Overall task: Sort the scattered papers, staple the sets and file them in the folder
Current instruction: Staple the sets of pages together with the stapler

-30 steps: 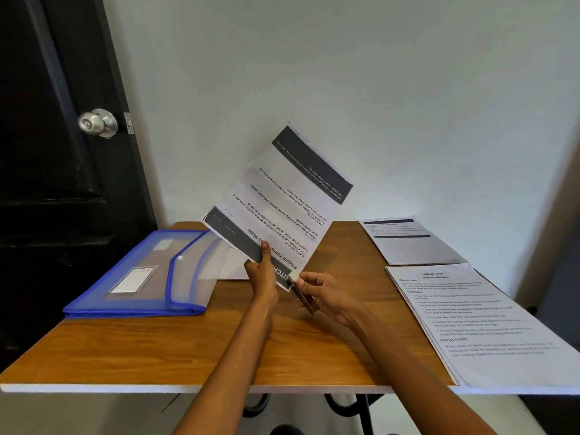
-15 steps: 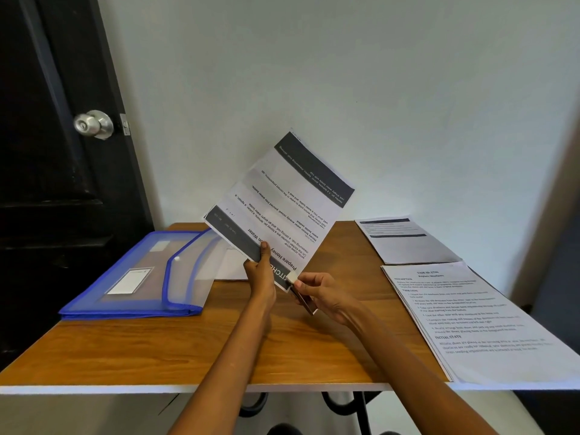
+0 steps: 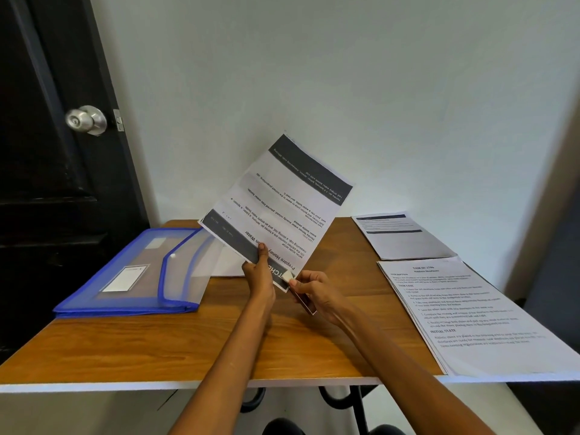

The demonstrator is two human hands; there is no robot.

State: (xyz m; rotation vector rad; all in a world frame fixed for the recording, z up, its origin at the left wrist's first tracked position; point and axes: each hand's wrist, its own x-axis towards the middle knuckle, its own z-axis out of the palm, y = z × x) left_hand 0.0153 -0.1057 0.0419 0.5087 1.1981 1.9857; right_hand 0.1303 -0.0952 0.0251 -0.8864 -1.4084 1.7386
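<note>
My left hand (image 3: 260, 277) pinches the lower edge of a paper set (image 3: 282, 208) with dark bands, held tilted and upside down above the table. My right hand (image 3: 317, 293) grips a small stapler (image 3: 299, 296) whose jaws sit over the set's near corner. A blue translucent folder (image 3: 135, 277) lies on the table's left side with its flap open. Another paper set (image 3: 401, 237) lies at the back right, and a larger printed set (image 3: 470, 315) lies at the front right, hanging over the table edge.
The wooden table (image 3: 188, 350) stands against a white wall. A dark door with a metal knob (image 3: 86, 119) is at the left. A loose white sheet (image 3: 227, 262) lies partly under the folder flap. Bare wood shows at the front middle.
The hands, stapler and paper set hold almost the same pose; only the view has shifted slightly.
</note>
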